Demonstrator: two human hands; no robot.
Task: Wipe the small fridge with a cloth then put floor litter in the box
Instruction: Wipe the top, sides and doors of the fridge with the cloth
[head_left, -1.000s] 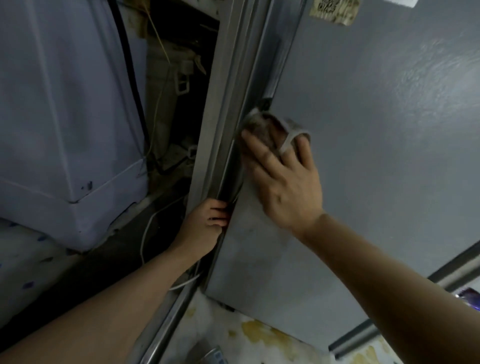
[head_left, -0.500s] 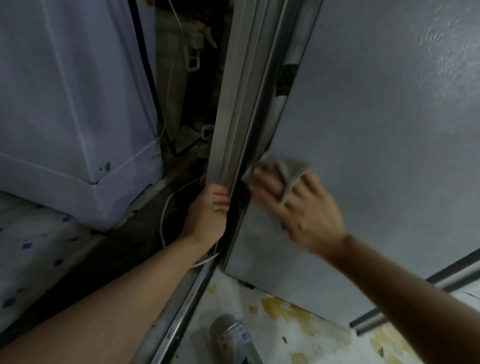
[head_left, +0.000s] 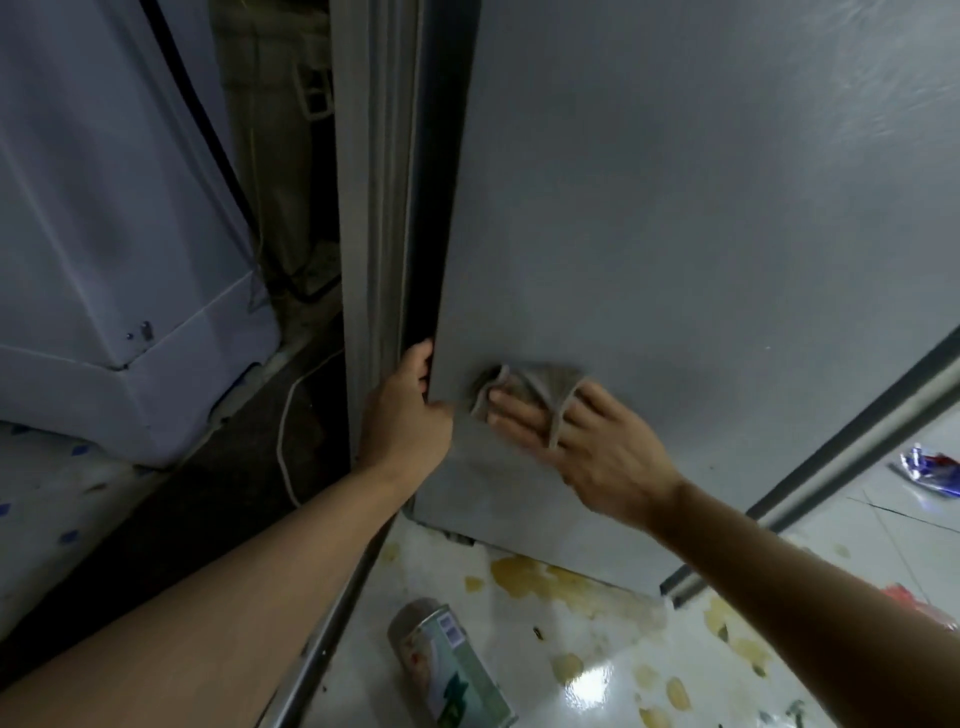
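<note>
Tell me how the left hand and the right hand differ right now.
The left hand curls its fingers round the fridge side edge; the right hand lies with fingers straight on the flat grey panel. The right hand presses a cloth; the left hand holds no cloth. Both are bare and touch the fridge.

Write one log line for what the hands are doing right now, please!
step: wiping fridge | right hand: presses cloth on fridge side | left hand: grips fridge edge | can: on floor

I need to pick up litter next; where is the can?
In the head view the can lies on the floor at bottom centre, below the fridge.
</note>
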